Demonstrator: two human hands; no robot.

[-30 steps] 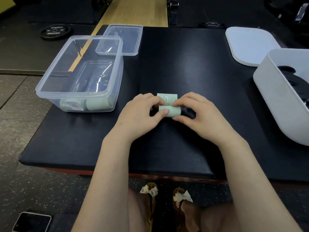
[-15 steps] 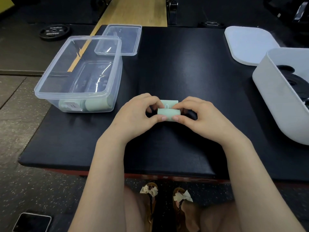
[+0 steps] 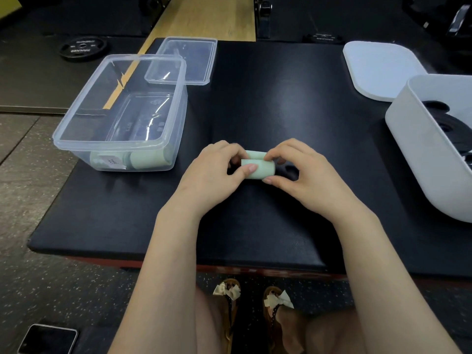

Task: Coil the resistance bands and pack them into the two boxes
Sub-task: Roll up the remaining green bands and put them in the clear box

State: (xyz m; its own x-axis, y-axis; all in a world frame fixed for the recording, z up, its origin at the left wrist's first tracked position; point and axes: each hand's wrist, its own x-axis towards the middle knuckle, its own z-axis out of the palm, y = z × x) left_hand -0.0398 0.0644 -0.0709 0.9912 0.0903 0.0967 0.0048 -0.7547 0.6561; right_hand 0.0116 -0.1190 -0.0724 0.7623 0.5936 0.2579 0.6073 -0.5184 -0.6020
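I am holding a pale green resistance band (image 3: 258, 167) in the middle of the frame, rolled up into a short fat coil just above the black padded table (image 3: 268, 98). My left hand (image 3: 217, 175) is gripping its left end, fingers curled over the top and the thumb pressing against the front of the roll. My right hand (image 3: 298, 175) is gripping the right end the same way, index finger hooking over the top and the thumb tucking under the lower edge. The last loose bit of band is showing as a flat strip along the top of the coil, between my two index fingers.

At the left of the frame a clear plastic box (image 3: 120, 111) is sitting open on the table, with two coiled green bands (image 3: 132, 160) already lying against its near wall. Its clear lid (image 3: 186, 60) is lying flat behind it, toward the upper middle. At the right edge a white box (image 3: 429, 159) is standing open with dark coiled bands (image 3: 447, 123) inside, and its white lid (image 3: 380, 67) is lying on the table just above it.

On the floor, a weight plate (image 3: 81, 47) is lying at the upper left, and a phone (image 3: 47, 339) is lying at the lower left corner.
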